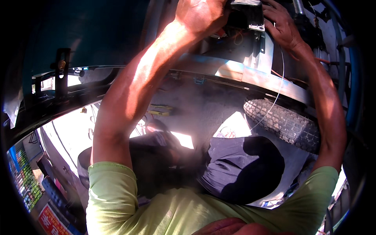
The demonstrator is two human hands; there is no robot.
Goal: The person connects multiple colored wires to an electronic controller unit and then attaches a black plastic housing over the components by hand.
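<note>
At the top edge is a black box-shaped part (256,15) with a shiny metal rim, between my two hands. My left hand (201,15) is closed at its left side, its fingers mostly hidden behind the knuckles. A small red-orange piece (221,33) shows just below that hand, and I cannot tell whether I hold it. My right hand (282,24) has its bent fingers against the box's right side, gripping it. From beside this hand a thin white wire (282,74) hangs down in a curve. Loose thin wires (237,38) show under the box.
A pale metal frame rail (231,69) crosses below my hands, with an upright bracket (264,53) on it. A knobbly tyre (282,121) lies under the rail at right. A dark panel (90,31) fills the upper left. A yellow object (160,110) lies on the ground.
</note>
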